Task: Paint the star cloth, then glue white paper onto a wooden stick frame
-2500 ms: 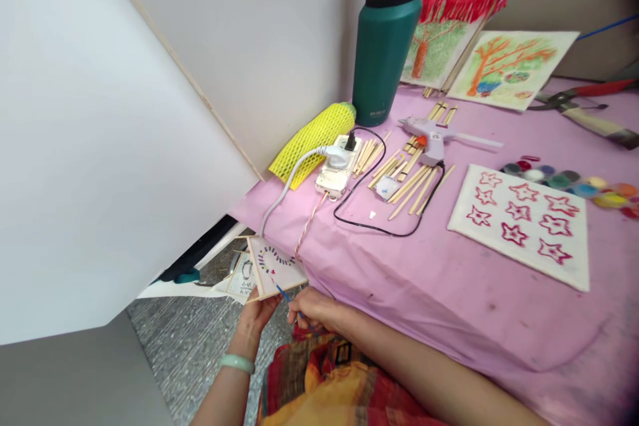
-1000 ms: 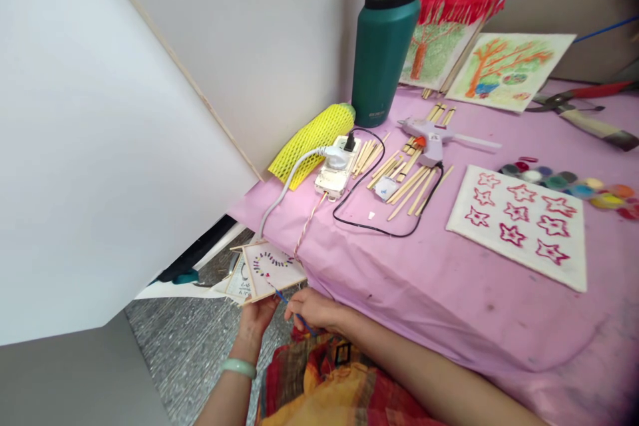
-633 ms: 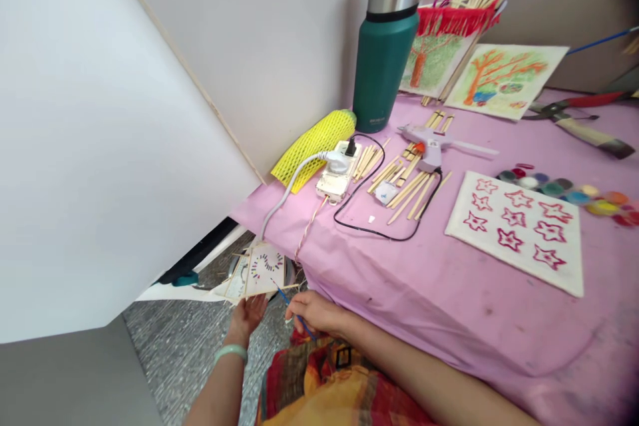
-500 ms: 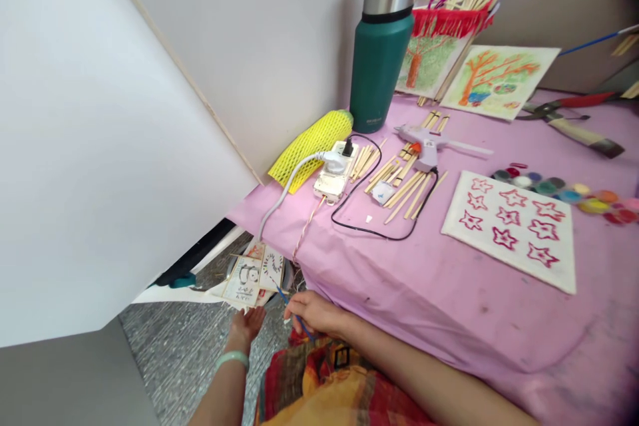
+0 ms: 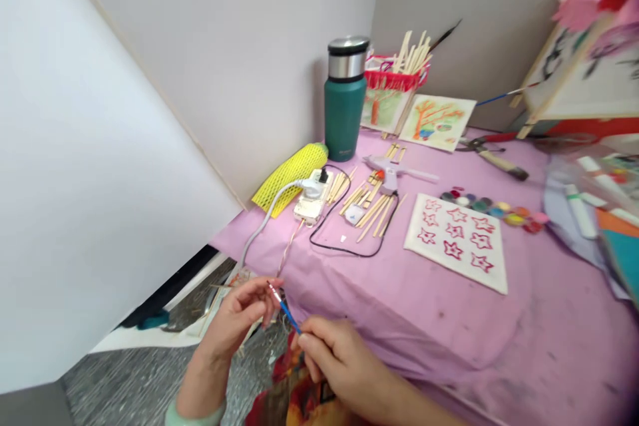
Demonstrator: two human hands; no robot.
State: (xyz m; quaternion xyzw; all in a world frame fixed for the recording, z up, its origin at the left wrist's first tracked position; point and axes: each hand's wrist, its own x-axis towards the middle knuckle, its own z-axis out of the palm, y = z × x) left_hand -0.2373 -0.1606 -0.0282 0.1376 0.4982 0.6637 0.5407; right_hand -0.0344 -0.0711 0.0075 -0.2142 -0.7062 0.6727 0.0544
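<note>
My right hand (image 5: 334, 353) is closed around the handle of a slim blue paintbrush (image 5: 289, 316), which points up and to the left. Its reddish tip reaches the fingertips of my left hand (image 5: 239, 313). That hand is half curled, thumb and forefinger apart, and whether the fingertips press on the bristles is hard to tell. A pale green bangle (image 5: 194, 415) circles my left wrist. Behind the left hand, low beside the table, picture cards (image 5: 214, 311) are partly hidden.
On the pink tablecloth (image 5: 379, 306) lie a card with red star shapes (image 5: 456, 239), paint pots (image 5: 499, 210), a glue gun (image 5: 394, 173), wooden sticks (image 5: 374, 213) and a power strip (image 5: 314, 196). A green bottle (image 5: 344, 110) stands behind. A white panel (image 5: 114, 180) rises at left.
Both hands have come up and closer to the camera, the left now at the paintbrush's tip. My view has shifted right, bringing in more of the table's right side.
</note>
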